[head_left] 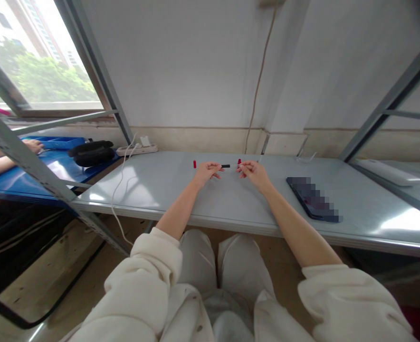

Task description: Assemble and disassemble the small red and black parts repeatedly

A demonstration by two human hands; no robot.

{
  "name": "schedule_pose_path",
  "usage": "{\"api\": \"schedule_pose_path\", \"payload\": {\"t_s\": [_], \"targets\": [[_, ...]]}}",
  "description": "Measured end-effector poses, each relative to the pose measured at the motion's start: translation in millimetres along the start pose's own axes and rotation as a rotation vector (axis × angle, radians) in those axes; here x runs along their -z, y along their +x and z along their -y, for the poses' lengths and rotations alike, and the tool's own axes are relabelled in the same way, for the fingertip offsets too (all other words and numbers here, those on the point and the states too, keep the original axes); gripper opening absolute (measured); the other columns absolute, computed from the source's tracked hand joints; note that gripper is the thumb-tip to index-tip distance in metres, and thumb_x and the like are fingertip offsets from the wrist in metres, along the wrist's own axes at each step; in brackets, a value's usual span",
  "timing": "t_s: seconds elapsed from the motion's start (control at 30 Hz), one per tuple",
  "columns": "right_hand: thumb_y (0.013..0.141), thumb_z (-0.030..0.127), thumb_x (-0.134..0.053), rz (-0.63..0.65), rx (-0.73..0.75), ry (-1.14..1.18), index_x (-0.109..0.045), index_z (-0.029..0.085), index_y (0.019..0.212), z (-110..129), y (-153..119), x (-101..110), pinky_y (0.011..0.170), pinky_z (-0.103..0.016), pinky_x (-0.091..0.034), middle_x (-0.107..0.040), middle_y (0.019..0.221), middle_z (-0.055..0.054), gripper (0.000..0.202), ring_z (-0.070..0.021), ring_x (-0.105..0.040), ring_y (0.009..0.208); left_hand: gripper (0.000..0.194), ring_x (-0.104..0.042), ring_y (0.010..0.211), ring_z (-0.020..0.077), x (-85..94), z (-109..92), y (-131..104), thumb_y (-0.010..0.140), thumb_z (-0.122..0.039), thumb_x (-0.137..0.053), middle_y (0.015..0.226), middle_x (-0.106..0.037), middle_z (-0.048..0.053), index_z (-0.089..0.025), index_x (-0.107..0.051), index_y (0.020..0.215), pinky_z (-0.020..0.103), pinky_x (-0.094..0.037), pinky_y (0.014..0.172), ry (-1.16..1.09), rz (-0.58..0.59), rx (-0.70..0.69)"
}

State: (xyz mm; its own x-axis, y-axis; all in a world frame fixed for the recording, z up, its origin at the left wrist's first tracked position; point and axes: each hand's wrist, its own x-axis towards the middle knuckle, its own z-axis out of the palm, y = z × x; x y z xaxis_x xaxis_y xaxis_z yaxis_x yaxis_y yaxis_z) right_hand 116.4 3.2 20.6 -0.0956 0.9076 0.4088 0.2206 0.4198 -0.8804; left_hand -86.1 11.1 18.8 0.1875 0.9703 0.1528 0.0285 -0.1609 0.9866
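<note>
Over the middle of the table, my left hand (207,172) pinches a short black stick, like a pen or slim tube (225,166), which points right from the fingertips. Facing it across a small gap, my right hand (252,171) has thumb and fingers pressed together. A small red piece (239,161) shows at its fingertips; whether it is gripped or just behind them, I cannot tell. Beyond my left wrist, a small red cylinder (195,164), like a cap, stands on the grey table (174,190).
A dark phone (313,199) lies to the right. At the back left, a white power strip (138,149) trails a cable over the table edge. Metal posts frame both sides. Another person's hands (32,146) rest at a blue table with a black case (91,153).
</note>
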Motion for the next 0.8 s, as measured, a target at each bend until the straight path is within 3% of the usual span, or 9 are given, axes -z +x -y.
{"api": "schedule_pose_path", "payload": {"t_s": [0.57, 0.8], "targets": [[0.075, 0.053, -0.047, 0.113, 0.101, -0.249, -0.051, 0.02, 0.075, -1.3, -6.5, -9.9, 0.046, -0.024, -0.038, -0.057, 0.056, 0.001, 0.032, -0.0096, -0.044, 0.04, 0.036, -0.06, 0.05, 0.0086, -2.7, 1.0, -4.8, 0.068, -0.043, -0.065, 0.086, -0.069, 0.013, -0.01, -0.056, 0.083, 0.017, -0.028, 0.04, 0.021, 0.137, 0.015], [0.075, 0.054, -0.047, 0.128, 0.082, -0.296, -0.052, 0.02, 0.067, 3.6, -9.7, -14.2, 0.045, -0.024, -0.036, -0.055, 0.05, 0.001, 0.035, -0.0099, -0.043, 0.04, 0.038, -0.056, 0.045, 0.007, -4.7, -3.4, -5.7, 0.07, -0.048, -0.06, 0.074, -0.069, 0.009, -0.011, -0.055, 0.075, 0.018, -0.028, 0.04, 0.02, 0.084, 0.02]]}}
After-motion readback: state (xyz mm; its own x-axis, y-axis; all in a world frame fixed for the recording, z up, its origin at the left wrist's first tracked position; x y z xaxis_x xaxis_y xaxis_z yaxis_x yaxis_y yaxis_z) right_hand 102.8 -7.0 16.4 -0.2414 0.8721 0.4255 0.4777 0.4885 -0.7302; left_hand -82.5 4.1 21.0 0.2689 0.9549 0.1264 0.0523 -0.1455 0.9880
